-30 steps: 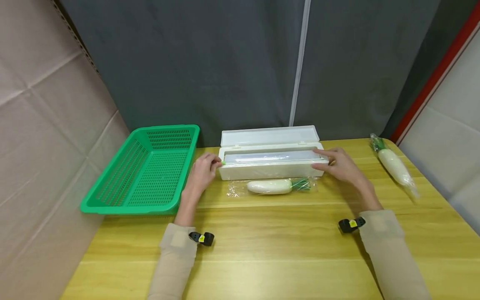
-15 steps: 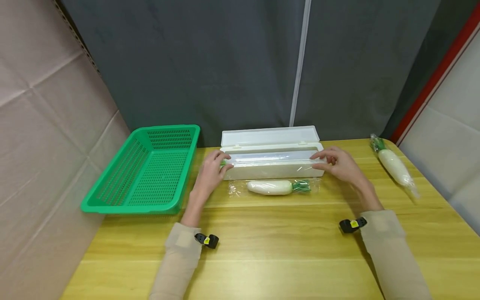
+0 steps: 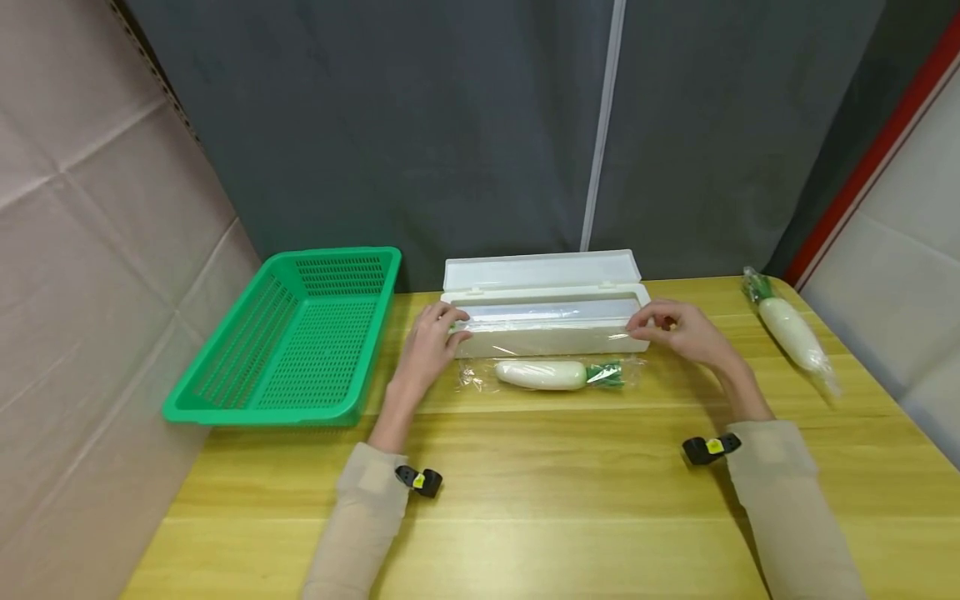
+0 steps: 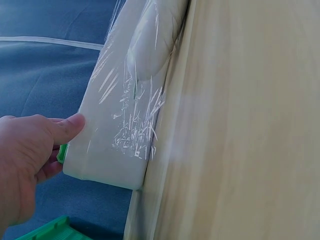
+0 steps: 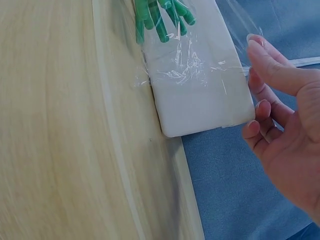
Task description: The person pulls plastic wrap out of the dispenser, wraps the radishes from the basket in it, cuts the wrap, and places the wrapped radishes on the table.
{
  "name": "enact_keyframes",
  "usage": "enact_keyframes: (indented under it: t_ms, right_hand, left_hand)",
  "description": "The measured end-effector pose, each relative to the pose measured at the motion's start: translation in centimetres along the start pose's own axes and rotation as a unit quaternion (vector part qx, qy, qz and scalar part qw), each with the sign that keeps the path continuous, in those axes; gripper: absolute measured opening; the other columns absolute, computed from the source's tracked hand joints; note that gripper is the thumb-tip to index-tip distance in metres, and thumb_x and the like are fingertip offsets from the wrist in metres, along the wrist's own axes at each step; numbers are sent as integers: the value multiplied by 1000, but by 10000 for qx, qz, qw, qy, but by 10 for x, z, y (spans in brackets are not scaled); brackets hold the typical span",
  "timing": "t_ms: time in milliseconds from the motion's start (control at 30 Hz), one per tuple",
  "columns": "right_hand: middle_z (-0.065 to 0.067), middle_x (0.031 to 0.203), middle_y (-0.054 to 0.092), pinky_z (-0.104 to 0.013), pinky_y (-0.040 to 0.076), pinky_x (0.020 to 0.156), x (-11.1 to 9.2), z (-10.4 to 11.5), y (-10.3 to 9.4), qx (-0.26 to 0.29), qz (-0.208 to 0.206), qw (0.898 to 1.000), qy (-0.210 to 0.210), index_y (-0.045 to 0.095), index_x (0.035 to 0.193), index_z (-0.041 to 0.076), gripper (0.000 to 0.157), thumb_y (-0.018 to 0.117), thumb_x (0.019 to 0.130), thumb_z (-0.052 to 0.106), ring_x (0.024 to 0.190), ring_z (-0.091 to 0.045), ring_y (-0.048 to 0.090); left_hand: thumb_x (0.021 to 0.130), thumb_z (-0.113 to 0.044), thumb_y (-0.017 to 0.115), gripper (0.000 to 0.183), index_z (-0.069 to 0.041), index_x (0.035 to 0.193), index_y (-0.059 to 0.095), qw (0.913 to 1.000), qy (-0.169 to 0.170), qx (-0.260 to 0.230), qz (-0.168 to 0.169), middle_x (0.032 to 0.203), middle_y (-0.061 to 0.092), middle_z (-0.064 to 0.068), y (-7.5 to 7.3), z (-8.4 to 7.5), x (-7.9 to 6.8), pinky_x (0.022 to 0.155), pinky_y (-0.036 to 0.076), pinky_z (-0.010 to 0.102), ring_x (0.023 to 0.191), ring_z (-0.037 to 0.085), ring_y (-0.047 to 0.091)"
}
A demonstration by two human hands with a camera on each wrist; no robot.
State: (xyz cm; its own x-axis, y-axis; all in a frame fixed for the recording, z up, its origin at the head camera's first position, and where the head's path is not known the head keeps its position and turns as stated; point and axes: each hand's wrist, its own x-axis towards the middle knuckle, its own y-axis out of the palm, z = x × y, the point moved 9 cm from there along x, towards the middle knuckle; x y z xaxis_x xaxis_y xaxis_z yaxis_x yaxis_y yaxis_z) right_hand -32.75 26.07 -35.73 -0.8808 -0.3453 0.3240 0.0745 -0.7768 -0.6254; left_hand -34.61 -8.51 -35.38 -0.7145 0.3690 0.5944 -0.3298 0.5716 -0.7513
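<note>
A white cling film dispenser with a raised lid stands at the table's back. Clear cling film lies along its front edge. My left hand holds the film at the left end, thumb in front and fingers behind; a green slider shows beside those fingers in the left wrist view. At the right end my right hand pinches the film between thumb and forefinger, its other fingers loosely curled. Just in front lies a white radish with green stalks, wrapped in clear film.
To the left stands a green perforated basket. Another wrapped radish lies at the table's far right. A dark grey curtain hangs behind. Bare wood tabletop stretches before the hands.
My left hand has moved right from the dispenser's left end, from the green slider onto the film. My right hand has drawn its thumb and forefinger together on the film.
</note>
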Motion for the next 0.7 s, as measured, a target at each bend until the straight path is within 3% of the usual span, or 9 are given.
enact_keyframes:
  t_ms: [400,700]
  right_hand:
    - [-10,97,68,-29,38,67,1,-13,0,378,207,9990,-118,75,98,4,7,69,94,2,79,-18,48]
    - [-7,93,67,-29,37,67,0,-13,-1,361,246,9990,-59,74,98,4,6,69,94,2,78,-17,48]
  left_hand:
    - [86,-10,80,15,-6,100,76,9997,243,-58,-24,102,65,10,-1,-7,-1,84,49,41,93,28,59]
    - [86,-7,80,8,-7,92,75,9995,254,-185,-48,101,63,9,-2,-10,-2,87,48,42,95,28,59]
